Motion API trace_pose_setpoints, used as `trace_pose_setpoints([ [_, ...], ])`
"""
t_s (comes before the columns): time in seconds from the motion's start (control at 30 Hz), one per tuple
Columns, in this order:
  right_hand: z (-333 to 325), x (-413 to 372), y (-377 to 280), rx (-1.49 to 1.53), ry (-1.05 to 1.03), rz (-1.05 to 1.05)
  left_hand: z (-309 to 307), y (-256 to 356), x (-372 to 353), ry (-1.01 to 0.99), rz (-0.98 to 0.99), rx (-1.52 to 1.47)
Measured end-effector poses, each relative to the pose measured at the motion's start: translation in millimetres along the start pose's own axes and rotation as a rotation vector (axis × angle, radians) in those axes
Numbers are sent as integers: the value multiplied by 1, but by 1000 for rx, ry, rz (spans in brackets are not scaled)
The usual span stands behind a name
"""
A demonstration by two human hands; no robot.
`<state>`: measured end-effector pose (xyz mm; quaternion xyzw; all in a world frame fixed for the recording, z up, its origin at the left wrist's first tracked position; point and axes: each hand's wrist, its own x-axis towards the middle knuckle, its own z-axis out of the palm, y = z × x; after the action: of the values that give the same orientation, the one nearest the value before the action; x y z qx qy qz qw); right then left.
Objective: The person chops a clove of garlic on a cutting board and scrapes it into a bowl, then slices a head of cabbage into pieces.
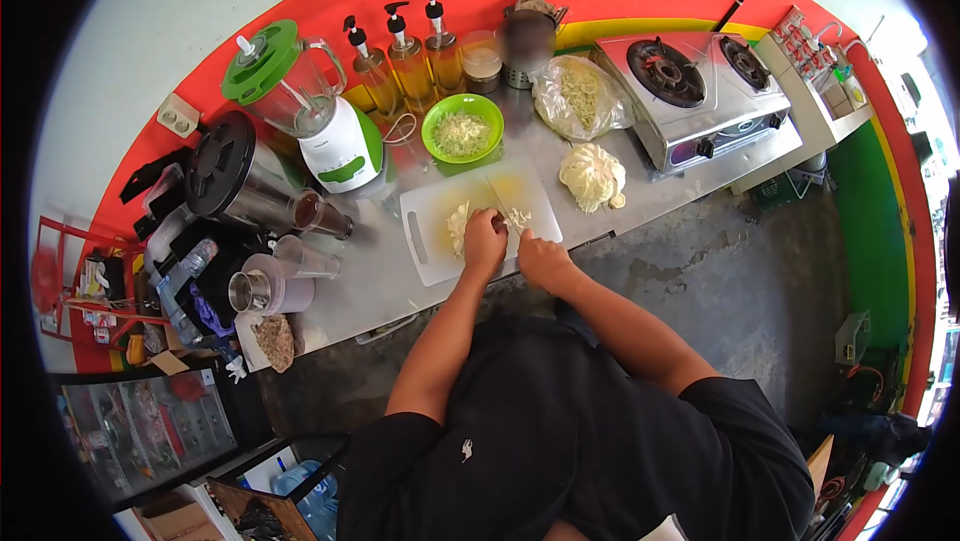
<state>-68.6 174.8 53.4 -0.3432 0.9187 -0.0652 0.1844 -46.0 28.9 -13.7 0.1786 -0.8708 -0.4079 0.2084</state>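
On a white cutting board (425, 259), my left hand (485, 243) curls its fingers down on a piece of pale cabbage (458, 227), partly hidden beneath it. My right hand (545, 261) is closed around the handle of a knife (503, 205); its thin blade points away over the board, close to my left fingertips. Cut cabbage shreds (519, 218) lie to the right of the blade. Behind the board stands a green bowl (430, 140) with shredded cabbage in it. A larger cabbage (592, 177) rests right of the board.
A gas stove (690, 131) stands at the right, beside a plastic bag (580, 98) of shredded food. Pump bottles (408, 63) and a blender (340, 146) line the wall. A dark-lidded jug (235, 176) and clear cups (305, 259) occupy the left of the metal counter (375, 286).
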Motion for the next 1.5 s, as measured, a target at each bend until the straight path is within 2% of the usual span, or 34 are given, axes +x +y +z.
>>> trace_pose_setpoints([
  [0.13,11,-4,-7,71,-78,101,-1,4,-2,24,11,-2],
  [0.27,7,15,-4,89,-16,52,-6,6,-5,20,57,28],
  [0.43,1,1,-4,35,-22,9,-10,10,-11,-27,184,90],
  [0.5,8,-9,-9,80,-51,99,-7,6,-11,-26,200,119],
  [0.63,9,6,-9,166,-58,152,-8,7,-15,-25,250,168],
  [0.7,5,14,-4,127,-46,73,-13,11,-18,-20,233,172],
  [1.07,13,13,-7,145,-72,112,-9,4,-10,0,101,130],
  [1.23,7,15,2,127,-72,59,-10,3,-2,-83,-10,89],
  [1.4,15,1,-9,197,-81,125,-10,2,-2,-54,24,80],
  [1.5,7,14,-7,169,-104,86,-13,6,-8,-54,60,74],
])
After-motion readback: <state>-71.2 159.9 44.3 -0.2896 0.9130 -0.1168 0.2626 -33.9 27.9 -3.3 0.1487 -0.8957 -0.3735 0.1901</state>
